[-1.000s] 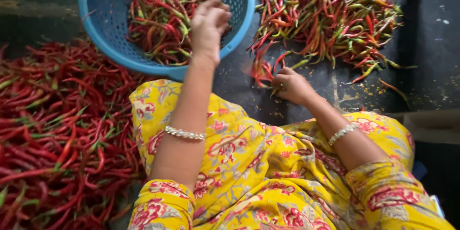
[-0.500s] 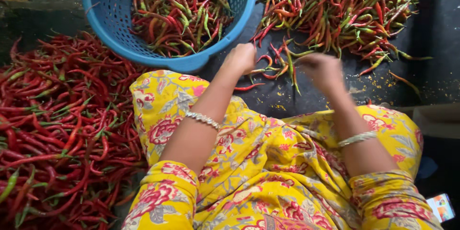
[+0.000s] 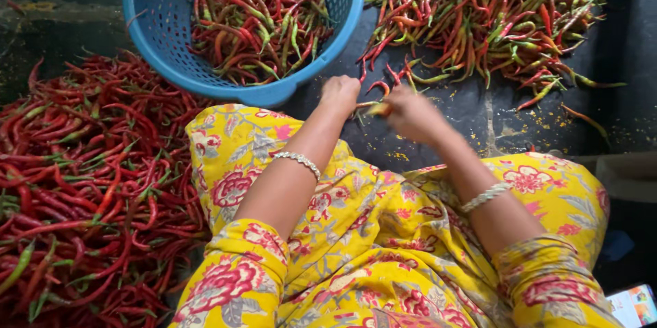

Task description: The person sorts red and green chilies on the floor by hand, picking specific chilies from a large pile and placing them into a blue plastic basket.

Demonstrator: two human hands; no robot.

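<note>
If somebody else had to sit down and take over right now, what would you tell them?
Left hand and right hand are together in front of the lap, each with a grip on one chilli between them.
The blue basket ahead on the left holds mixed red and green chillies.
A mixed pile lies on the dark floor ahead on the right.
A big heap of red chillies lies at the left.
Done: the basket is partly filled.
Left: the mixed pile is still large.
</note>
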